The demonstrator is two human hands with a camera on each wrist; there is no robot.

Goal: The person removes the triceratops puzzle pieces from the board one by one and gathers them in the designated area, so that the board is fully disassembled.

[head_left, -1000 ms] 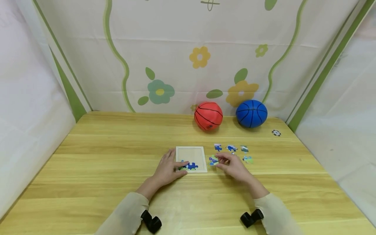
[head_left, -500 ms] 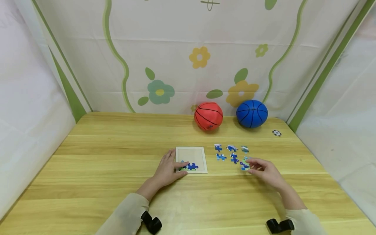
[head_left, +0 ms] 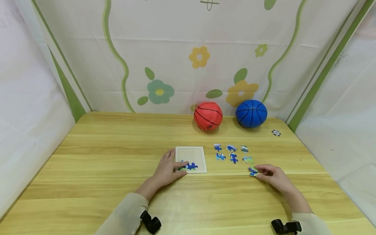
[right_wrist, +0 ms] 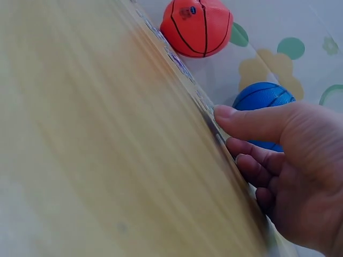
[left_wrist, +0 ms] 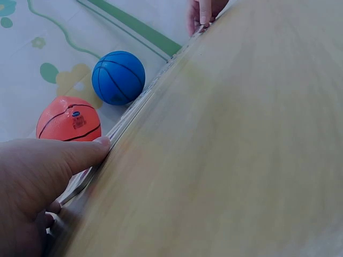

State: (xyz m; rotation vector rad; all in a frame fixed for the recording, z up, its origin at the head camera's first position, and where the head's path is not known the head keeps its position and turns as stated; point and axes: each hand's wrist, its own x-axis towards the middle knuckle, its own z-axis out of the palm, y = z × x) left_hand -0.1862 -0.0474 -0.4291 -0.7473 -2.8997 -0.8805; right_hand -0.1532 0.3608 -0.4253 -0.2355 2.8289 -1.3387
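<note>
Wooden bench (head_left: 117, 182) carries 1 puzzle tray (head_left: 191, 153), its edge under the flat, relaxed left hand (head_left: 167, 170). The right hand (head_left: 271, 178) pinches 1 puzzle piece (head_left: 252, 171) beside 6 loose pieces (head_left: 232, 153). Behind sit 2 balls: red ball (head_left: 208, 116), blue ball (head_left: 251, 113).

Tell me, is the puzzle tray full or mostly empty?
Mostly empty. The puzzle tray shows bare wood, with pieces only along its near edge; six loose pieces lie beside it on the table.
</note>
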